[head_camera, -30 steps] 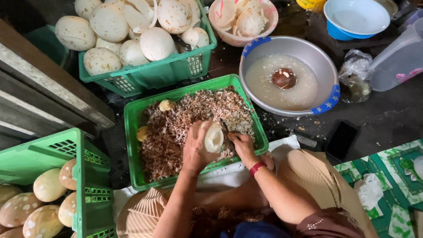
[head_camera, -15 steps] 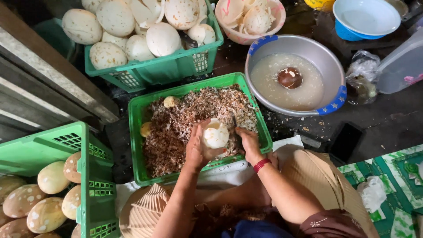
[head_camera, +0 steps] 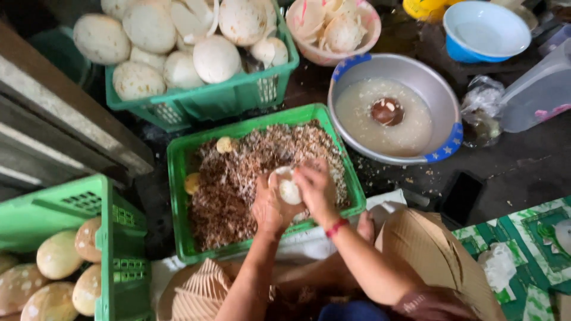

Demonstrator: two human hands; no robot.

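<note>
I sit over the green crate of shavings (head_camera: 238, 178), my landmark here; it is heaped with brown and white peelings. Beyond it stands a second green crate (head_camera: 202, 101) piled with pale peeled coconuts, and to its left, nearer me, a third green crate (head_camera: 113, 249) holds brownish unpeeled ones. To the right of the shavings crate sits a metal basin (head_camera: 416, 77) of cloudy water with a brown lump floating in it, and past that a pink bowl (head_camera: 321, 53) of white pieces and a blue bowl (head_camera: 470, 50).

Over the middle of the shavings crate I hold the small white coconut (head_camera: 288, 189). My left hand (head_camera: 267, 208) is clamped around it from below, fingers wrapped. My right hand (head_camera: 318, 190) is closed on its upper side; whether it grips a blade I cannot tell.

A moment ago the coconut showed more of its white face; now my right hand has slid over it and I have turned it, so I judge another strip of skin is coming off into the crate.
</note>
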